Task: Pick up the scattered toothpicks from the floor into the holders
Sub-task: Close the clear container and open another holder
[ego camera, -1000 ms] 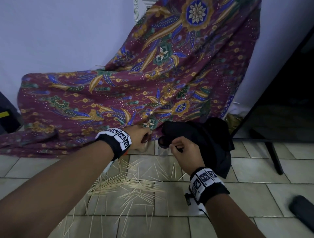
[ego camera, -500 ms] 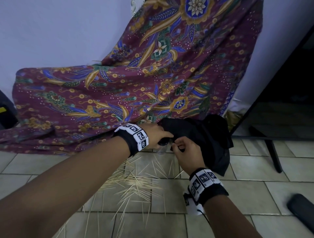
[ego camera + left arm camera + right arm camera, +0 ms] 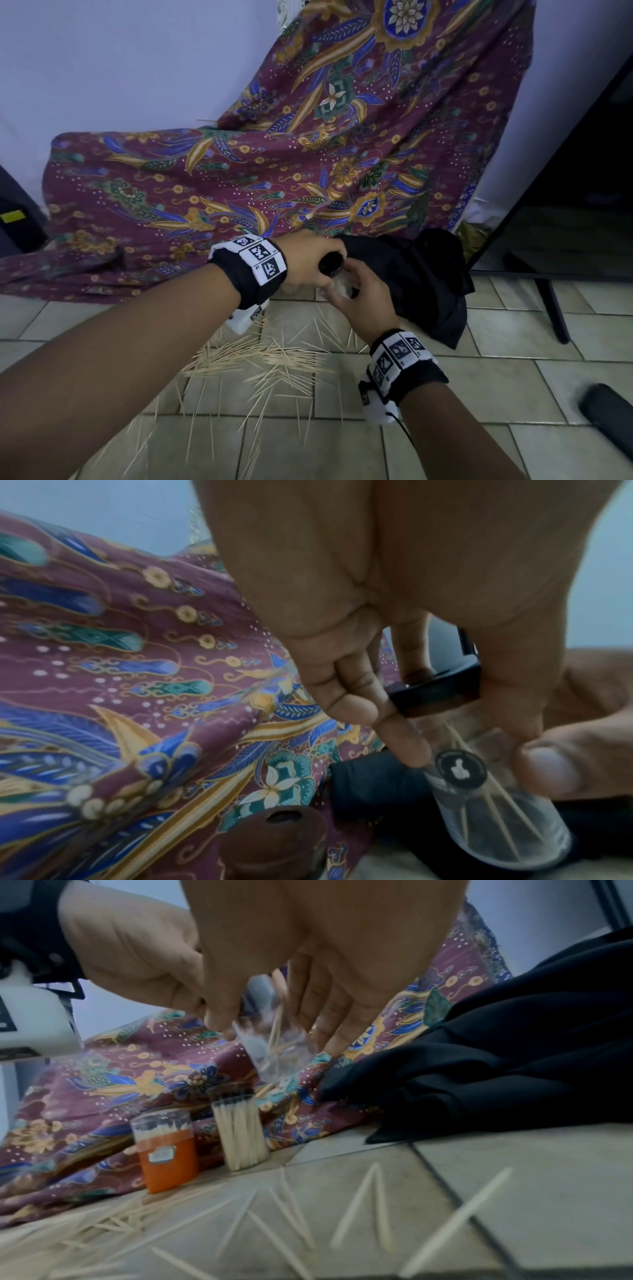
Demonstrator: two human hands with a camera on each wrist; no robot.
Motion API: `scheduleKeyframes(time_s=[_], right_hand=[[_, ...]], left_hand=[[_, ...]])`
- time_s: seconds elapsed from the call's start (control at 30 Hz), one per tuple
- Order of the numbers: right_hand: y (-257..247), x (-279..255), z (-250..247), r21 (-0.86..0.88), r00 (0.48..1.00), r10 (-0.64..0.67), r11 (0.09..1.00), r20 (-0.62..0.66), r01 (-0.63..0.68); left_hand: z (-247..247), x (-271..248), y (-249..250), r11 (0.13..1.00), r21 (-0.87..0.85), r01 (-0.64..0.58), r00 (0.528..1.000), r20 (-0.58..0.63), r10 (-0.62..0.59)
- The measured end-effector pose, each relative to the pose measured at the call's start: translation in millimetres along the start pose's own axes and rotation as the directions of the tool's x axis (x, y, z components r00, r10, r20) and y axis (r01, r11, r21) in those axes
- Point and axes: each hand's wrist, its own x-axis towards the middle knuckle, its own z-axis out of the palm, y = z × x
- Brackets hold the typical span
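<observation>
We read no words; the clear holder point(image 3: 486, 799) bears a round dark sticker point(image 3: 461, 768). Our left hand point(image 3: 310, 262) grips its black cap point(image 3: 435, 696), our right hand point(image 3: 363, 301) its body. Toothpicks point(image 3: 274, 363) lie scattered on the tiles below.

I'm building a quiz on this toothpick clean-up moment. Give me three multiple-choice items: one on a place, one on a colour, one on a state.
1. Where do most loose toothpicks lie?
A. On the tiled floor
B. On the patterned cloth
C. In a bowl

2. What colour is the lower part of the left standing holder?
A. Green
B. Orange
C. White

3. How full is the clear holder held by both hands?
A. Packed
B. Holding a few toothpicks
C. Capless

Answers: A, they are strewn over the tiles; B, the right wrist view shows orange; B, only a few sticks show inside.
</observation>
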Motion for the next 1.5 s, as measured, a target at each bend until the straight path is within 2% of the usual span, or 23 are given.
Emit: scheduleKeyframes(time_s=[0.1, 0.4, 0.53, 0.77, 0.97, 1.1, 1.23, 1.33, 1.43, 1.5], right_hand=[[-14.9, 0.4, 14.1, 0.008, 0.999, -0.035, 0.999, -0.004, 0.035], [-62.8, -11.0, 69.3, -0.002, 0.978, -0.163, 0.986, 0.130, 0.165], [-79.5, -18.5, 93.6, 0.002, 0.961, -0.191, 0.981, 0.198, 0.195], [-103.1, -29.5, 132.9, 0.015, 0.940, -0.239, 0.970, 0.243, 0.243], [-114.5, -36.4, 159.8, 0.029, 0.940, -0.193, 0.981, 0.282, 0.193], [-118.0, -38.3, 172.0, 0.036, 0.934, -0.202, 0.979, 0.295, 0.200], [-121.9, -38.2, 178.4, 0.035, 0.931, -0.214, 0.976, 0.296, 0.213], [-118.5, -39.4, 179.0, 0.050, 0.950, -0.156, 0.988, 0.270, 0.148], [-118.2, -38.2, 178.7, 0.060, 0.959, -0.119, 0.992, 0.256, 0.107], [-119.8, -36.6, 178.5, 0.073, 0.967, -0.115, 0.992, 0.227, 0.101]], left_hand=[[-8.1, -25.2, -9.4, 0.997, -0.077, 0.011, 0.999, -0.041, -0.014], [-20.8, -104.6, -52.2, 0.973, -0.215, 0.080, 0.992, -0.078, -0.099], [-20.6, -135.4, -72.7, 0.966, -0.226, 0.126, 0.987, -0.070, -0.145], [-15.1, -177.7, -101.3, 0.953, -0.218, 0.208, 0.973, -0.054, -0.225], [-9.3, -196.8, -116.1, 0.933, -0.151, 0.327, 0.942, -0.026, -0.335], [-7.6, -204.6, -122.6, 0.892, -0.244, 0.380, 0.922, 0.025, -0.386], [-8.4, -210.2, -129.6, 0.864, -0.349, 0.363, 0.929, 0.065, -0.365], [-13.0, -214.8, -134.6, 0.818, -0.469, 0.332, 0.934, 0.042, -0.355], [-17.6, -217.7, -140.5, 0.831, -0.450, 0.328, 0.932, 0.011, -0.362], [-15.8, -217.4, -145.5, 0.809, -0.491, 0.322, 0.928, -0.006, -0.373]])
